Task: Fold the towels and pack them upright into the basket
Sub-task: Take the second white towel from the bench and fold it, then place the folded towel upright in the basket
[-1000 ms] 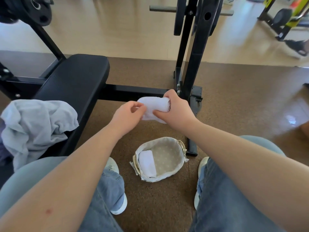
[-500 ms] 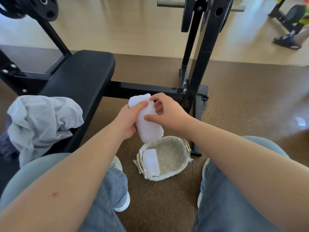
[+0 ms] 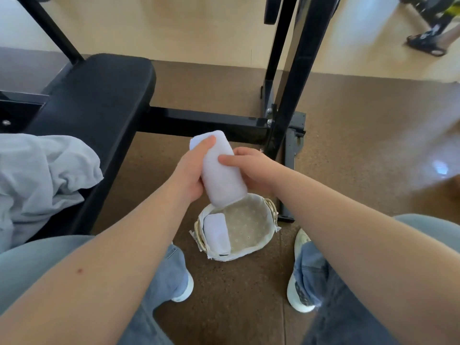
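A rolled white towel [image 3: 221, 173] hangs nearly upright just above the far rim of the small lined basket [image 3: 251, 250] on the floor between my feet. My left hand [image 3: 190, 173] grips the roll from the left, thumb near its top. My right hand [image 3: 251, 168] holds it from the right, thumb pressed on its front. Inside the basket, another rolled white towel [image 3: 216, 232] lies against the left wall. The rest of the dotted lining is bare.
A heap of light grey towels [image 3: 42, 178] lies on the black padded bench [image 3: 99, 105] at my left. Black rack uprights and a floor bar [image 3: 288, 120] stand just behind the basket. My shoes [image 3: 298, 290] flank the basket. Another person's sandalled foot [image 3: 428, 43] is far right.
The towel roll has turned from lying sideways to nearly upright and has come down toward the basket. Both hands have kept hold of it and shifted along its sides.
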Motion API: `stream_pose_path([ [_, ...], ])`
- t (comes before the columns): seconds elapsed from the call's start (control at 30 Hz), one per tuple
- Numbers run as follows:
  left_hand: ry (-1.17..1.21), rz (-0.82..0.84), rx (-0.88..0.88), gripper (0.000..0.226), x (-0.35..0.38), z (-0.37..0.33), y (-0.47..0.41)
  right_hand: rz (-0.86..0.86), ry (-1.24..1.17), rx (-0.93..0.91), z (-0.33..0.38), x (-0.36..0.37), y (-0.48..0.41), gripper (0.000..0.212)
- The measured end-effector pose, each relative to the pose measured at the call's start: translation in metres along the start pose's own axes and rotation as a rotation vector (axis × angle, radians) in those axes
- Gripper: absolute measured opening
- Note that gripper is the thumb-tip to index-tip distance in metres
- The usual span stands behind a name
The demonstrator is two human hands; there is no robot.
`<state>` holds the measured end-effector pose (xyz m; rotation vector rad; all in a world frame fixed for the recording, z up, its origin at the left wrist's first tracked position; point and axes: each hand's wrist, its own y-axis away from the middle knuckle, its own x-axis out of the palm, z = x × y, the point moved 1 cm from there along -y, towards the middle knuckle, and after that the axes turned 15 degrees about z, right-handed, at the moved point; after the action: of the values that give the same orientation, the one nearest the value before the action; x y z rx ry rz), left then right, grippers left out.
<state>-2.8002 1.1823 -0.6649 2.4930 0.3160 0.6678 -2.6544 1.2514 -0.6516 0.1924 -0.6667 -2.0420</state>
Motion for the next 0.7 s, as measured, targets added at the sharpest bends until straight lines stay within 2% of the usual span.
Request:
stream_pose_path([
  [0.13, -0.089, -0.016, -0.088, 0.079, -0.01, 0.029, -0.026, 0.056, 0.066, 0.096, -0.031, -0.011, -0.01, 0.043],
  [0.23, -0.086, -0.001, -0.121, 0.091, -0.018, 0.046, -0.045, 0.042, -0.013, 0.128, -0.052, -0.021, -0.02, 0.046],
  [0.33, -0.101, -0.015, -0.11, 0.067, -0.024, 0.065, -0.064, 0.056, -0.084, 0.145, -0.072, -0.03, -0.033, 0.052],
  [0.5, -0.078, -0.078, -0.173, 0.012, -0.034, 0.098, -0.093, -0.004, -0.003, 0.277, -0.124, -0.05, -0.057, 0.056],
  [0.53, -0.139, -0.129, -0.193, 0.01, -0.038, 0.104, -0.098, -0.031, 0.033, 0.308, -0.138, -0.054, -0.062, 0.057],
  [0.6, -0.399, -0.215, -0.244, 0.019, -0.054, 0.118, -0.104, -0.091, 0.1, 0.357, -0.165, -0.061, -0.07, 0.058],
  [0.63, -0.617, -0.218, -0.273, 0.023, -0.064, 0.125, -0.105, -0.115, 0.133, 0.376, -0.178, -0.064, -0.075, 0.058],
  [0.7, -1.075, -0.104, -0.341, 0.028, -0.081, 0.144, -0.105, -0.133, 0.195, 0.419, -0.202, -0.067, -0.084, 0.056],
])
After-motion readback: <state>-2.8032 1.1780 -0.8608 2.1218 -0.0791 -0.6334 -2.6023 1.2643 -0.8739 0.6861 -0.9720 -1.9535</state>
